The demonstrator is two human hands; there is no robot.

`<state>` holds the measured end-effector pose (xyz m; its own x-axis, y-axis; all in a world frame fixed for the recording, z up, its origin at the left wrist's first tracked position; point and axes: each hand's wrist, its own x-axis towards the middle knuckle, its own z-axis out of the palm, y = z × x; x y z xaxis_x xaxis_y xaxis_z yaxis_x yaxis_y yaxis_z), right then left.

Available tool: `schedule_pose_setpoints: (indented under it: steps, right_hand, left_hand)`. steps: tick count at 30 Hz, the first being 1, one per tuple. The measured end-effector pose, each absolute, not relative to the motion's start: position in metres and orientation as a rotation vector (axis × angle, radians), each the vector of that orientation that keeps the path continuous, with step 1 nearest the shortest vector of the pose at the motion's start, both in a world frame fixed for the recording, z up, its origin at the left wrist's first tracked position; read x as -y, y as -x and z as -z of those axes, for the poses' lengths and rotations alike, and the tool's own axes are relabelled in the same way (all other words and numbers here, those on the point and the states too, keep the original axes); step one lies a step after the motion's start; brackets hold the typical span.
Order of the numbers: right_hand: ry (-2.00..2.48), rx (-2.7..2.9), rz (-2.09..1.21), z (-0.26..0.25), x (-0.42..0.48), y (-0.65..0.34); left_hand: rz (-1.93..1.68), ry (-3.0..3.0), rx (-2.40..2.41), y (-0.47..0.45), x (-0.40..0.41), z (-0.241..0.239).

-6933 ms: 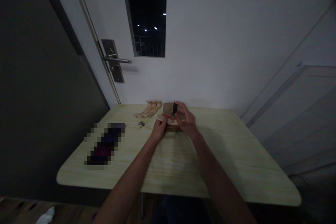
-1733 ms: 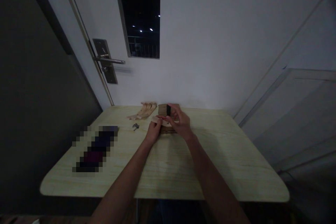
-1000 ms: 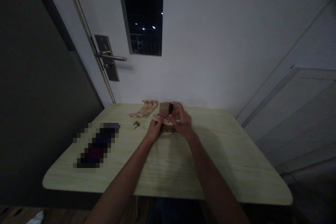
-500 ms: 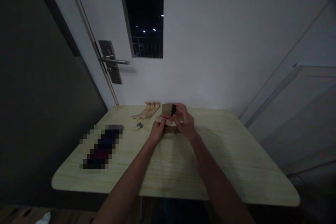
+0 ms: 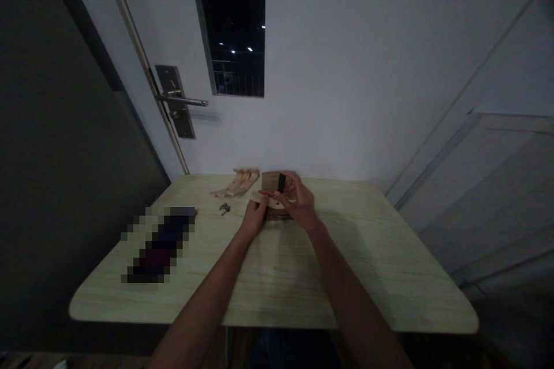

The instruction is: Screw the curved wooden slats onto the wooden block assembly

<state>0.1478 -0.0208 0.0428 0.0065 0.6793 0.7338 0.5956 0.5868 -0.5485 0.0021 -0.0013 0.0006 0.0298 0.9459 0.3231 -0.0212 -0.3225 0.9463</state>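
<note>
One white door point(image 5: 337, 69) fills the background, with one narrow dark window point(image 5: 234, 6) in it. One pale wood-grain table point(image 5: 389, 259) stands before it. On the table's left side lies one dark item point(image 5: 162, 242), pixelated beyond recognition. The door carries one metal lever handle point(image 5: 184, 101). Two hands meet near the table's far edge: the left hand point(image 5: 254, 214) grips one pale strip point(image 5: 276, 203) at its left end, thumb on top; the right hand point(image 5: 302, 202) has its fingers closed around one black handle point(image 5: 281, 182), tilted above that strip. The strip lies over one brown block point(image 5: 272, 180). Left of the block rest several curved pale pieces point(image 5: 242, 181), overlapping, at least three. Nearer the person sits one little heap of metal bits point(image 5: 224, 208), too small to count.
</note>
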Motion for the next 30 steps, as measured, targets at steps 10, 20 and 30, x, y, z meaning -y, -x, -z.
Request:
schedule_pose_setpoints:
  steps: [10,20,30]
  right_hand:
    - [1.007,1.710,-0.130,-0.0416,0.0194,-0.1513]
    - [1.015,1.679,-0.156,-0.0403,0.0189,-0.1485]
    - [1.057,1.649,-0.191,-0.0400,0.0172,-0.1492]
  left_hand:
    - [-1.428,-1.430,-1.000,-0.0021,0.0021,-0.0018]
    - [-1.407,-1.461,-1.022,-0.0013,0.0075,-0.0076]
    - [-1.405,-1.446,-1.000,-0.0013,0.0031,-0.0013]
